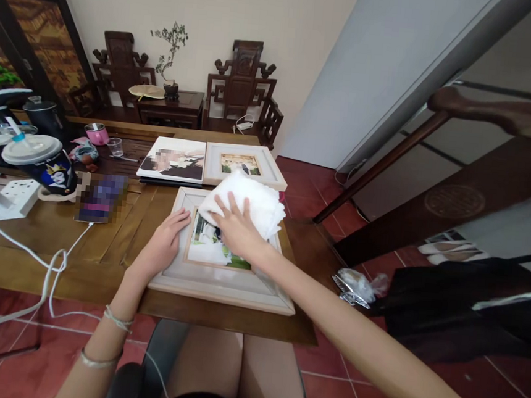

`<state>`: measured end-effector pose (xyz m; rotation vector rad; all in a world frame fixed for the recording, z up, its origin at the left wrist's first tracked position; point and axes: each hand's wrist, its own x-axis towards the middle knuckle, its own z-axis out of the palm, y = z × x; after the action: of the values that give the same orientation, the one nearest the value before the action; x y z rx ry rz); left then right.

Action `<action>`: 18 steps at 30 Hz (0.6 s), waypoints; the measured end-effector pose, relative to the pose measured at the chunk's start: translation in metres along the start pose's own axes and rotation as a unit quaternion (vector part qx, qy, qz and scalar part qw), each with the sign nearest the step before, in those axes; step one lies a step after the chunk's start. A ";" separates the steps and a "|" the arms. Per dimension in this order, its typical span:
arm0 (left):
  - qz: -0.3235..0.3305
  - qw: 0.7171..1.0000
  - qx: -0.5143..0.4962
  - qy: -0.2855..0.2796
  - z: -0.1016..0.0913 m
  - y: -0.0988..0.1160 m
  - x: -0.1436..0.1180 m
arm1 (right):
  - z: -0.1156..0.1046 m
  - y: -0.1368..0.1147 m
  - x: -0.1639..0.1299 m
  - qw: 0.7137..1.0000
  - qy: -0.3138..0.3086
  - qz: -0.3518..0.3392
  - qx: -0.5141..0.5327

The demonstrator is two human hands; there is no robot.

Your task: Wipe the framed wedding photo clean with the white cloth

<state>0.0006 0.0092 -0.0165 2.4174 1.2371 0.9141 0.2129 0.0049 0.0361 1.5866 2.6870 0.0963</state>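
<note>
A picture frame (221, 285) with a pale wooden border lies flat at the near edge of the table, a photo (209, 253) behind its front. My right hand (237, 227) presses a folded white cloth (264, 208) onto the frame's upper part, fingers over the cloth. The cloth covers the upper right of the photo and part of the border. On the frame's left border rests my left hand (166, 243), fingers stretched out and holding nothing. Just beyond lie a second framed photo (275, 169) and a white-edged photo album or print (150, 167).
Left on the wooden table (114, 272) are a lidded cup (54, 171), a blurred phone (102, 200) on a white cable, a power strip (17, 196) and a pink mug (97, 133). A dark wooden chair (405, 199) stands close on the right. Plastic-wrapped items (353, 286) lie beside it.
</note>
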 end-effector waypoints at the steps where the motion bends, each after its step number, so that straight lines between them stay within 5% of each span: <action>1: -0.001 1.000 -0.002 0.003 0.000 0.000 0.000 | -0.001 0.002 0.005 1.000 0.002 0.002 -0.007; 4: -0.006 1.000 -0.009 0.007 0.000 0.002 0.000 | -0.008 -0.004 0.003 0.999 -0.032 -0.028 -0.018; 13: -0.016 1.000 -0.001 0.005 0.001 0.004 0.000 | -0.063 -0.027 -0.077 0.959 -0.189 -0.181 0.107; 18: -0.051 0.998 -0.021 -0.021 -0.006 0.016 0.001 | -0.040 -0.026 -0.048 0.978 -0.148 -0.120 0.086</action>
<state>0.0073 -0.0002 -0.0037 2.3065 1.2997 0.8485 0.2118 -0.0514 0.0736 1.1805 2.6764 -0.3576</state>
